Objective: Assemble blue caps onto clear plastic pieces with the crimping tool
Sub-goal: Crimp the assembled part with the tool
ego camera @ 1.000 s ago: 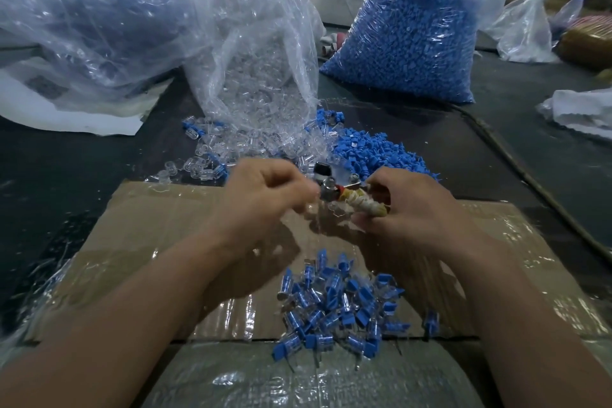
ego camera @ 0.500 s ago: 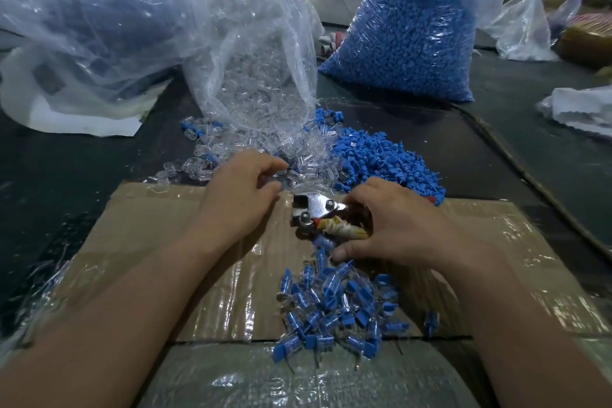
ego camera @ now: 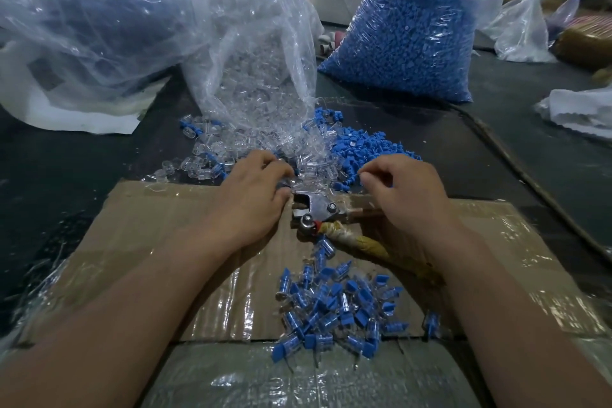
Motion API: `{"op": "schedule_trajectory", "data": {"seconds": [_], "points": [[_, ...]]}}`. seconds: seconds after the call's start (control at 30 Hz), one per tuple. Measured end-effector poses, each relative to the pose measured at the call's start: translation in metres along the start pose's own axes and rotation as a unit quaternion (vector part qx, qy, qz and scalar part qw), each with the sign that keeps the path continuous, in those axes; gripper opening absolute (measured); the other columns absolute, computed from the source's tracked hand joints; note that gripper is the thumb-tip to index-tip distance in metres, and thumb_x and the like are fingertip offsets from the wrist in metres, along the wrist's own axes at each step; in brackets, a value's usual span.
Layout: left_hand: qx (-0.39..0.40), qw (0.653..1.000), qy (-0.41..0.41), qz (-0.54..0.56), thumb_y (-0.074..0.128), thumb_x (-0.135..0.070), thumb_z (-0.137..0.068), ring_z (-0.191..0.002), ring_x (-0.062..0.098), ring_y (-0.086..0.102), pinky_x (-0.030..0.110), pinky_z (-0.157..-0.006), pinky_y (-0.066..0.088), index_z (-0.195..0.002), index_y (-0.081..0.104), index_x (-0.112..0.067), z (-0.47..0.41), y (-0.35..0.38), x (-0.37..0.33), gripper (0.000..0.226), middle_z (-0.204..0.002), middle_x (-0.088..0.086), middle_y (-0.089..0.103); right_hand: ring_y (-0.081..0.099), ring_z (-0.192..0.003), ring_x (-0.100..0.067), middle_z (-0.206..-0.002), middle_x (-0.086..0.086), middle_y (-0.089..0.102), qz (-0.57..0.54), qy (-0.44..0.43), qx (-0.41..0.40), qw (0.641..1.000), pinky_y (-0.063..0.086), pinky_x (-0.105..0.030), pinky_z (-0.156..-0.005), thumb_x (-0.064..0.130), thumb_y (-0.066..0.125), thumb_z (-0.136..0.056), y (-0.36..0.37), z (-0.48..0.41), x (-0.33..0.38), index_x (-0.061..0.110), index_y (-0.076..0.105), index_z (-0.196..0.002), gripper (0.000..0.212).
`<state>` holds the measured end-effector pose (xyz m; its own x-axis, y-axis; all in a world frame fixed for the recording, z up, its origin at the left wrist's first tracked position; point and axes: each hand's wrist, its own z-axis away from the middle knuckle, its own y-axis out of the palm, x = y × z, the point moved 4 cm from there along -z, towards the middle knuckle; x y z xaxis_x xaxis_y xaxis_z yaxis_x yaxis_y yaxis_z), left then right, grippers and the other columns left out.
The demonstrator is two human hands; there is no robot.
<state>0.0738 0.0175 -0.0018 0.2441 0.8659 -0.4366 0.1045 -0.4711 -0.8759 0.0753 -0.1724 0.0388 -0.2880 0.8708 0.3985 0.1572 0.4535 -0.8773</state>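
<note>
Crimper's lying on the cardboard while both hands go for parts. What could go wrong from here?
The crimping tool lies loose between the left hand and right hand; a sweep could push it into the finished pile beside it. Blue caps and clear pieces mingle at the mouth of the bag, so mispicks seem possible.

Your crimping tool [ego camera: 318,209] lies mid-frame on the cardboard [ego camera: 149,225], finished pieces [ego camera: 334,305] below it, loose caps [ego camera: 371,146] above.

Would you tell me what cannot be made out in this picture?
Head view:
- Left hand: curled fingers hide whether they grip a clear piece.
- Right hand: any cap in its pinch is too small to see.
- Crimping tool: right forearm covers the handle ends.
- Left bag: crumpled plastic blurs its contents.
</note>
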Motion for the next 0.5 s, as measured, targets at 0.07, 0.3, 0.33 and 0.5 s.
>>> {"op": "schedule_trajectory", "data": {"seconds": [0.07,0.3,0.33,0.5], "points": [[0.011,1.000,-0.009,-0.008,0.043,-0.031,-0.095,-0.118,0.016,0.032,0.026,-0.097,0.024,-0.136,0.041,-0.026,0.000,0.001,0.001,0.041,-0.124,0.001,0.037,0.044,-0.081,-0.004,-0.092,0.007,0.053,-0.003,-0.008,0.027,1.000,0.032,-0.018,-0.069,0.019,0.053,-0.092,0.007,-0.004,0.001,0.019,0.065,-0.109,0.021],[0.012,1.000,-0.008,-0.007,0.044,-0.030,-0.094,-0.113,0.016,0.034,0.024,-0.091,0.022,-0.122,0.050,-0.024,-0.001,0.001,0.000,0.029,-0.115,-0.001,0.040,0.043,-0.092,-0.009,-0.094,0.008,0.043,0.032,0.005,0.127,0.991,0.031,-0.023,-0.079,0.027,0.056,-0.090,0.027,-0.010,0.002,0.021,0.060,-0.112,0.023],[0.007,1.000,0.001,-0.007,0.045,-0.029,-0.094,-0.112,0.016,0.036,0.024,-0.091,0.022,-0.117,0.052,-0.023,-0.001,0.001,-0.001,0.025,-0.113,-0.002,0.042,0.042,-0.089,-0.009,-0.092,0.008,0.044,0.026,0.007,0.127,0.992,0.032,-0.023,-0.077,0.028,0.058,-0.089,0.027,-0.011,0.002,0.021,0.061,-0.107,0.019],[-0.024,0.999,0.014,0.033,0.057,-0.024,-0.088,-0.091,0.009,0.041,0.027,-0.085,0.036,-0.088,0.053,-0.024,-0.001,-0.005,-0.003,0.004,-0.092,-0.008,0.044,0.046,-0.082,-0.007,-0.080,0.015,0.046,-0.008,0.019,0.121,0.992,0.035,-0.023,-0.073,0.025,0.062,-0.086,0.027,-0.011,0.003,0.025,0.052,-0.086,0.010]]}}
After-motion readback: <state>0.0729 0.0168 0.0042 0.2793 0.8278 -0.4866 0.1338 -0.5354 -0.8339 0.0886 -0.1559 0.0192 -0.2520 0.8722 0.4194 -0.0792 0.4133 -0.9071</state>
